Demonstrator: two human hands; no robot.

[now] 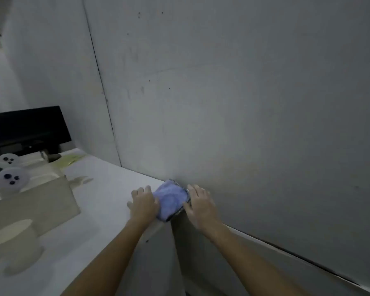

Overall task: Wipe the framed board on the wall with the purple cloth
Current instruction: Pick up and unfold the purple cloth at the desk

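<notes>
Lying folded at the counter [107, 201] corner: cloth [169, 199], soft, light; left hand [144, 202] and right hand [198, 205] flat, fingers spread, flanking its edges; pinch a fold.

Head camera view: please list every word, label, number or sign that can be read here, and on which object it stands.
None can be read.
Framed board: only small dark specks, no writing.
Purple cloth: no label visible.
Round white pieces: dark dots only, no letters.
Yellowish papers: too blurred to tell.

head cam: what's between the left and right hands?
The purple cloth, bunched at the desk's corner against the board. Left hand and right hand touch its sides.
</notes>
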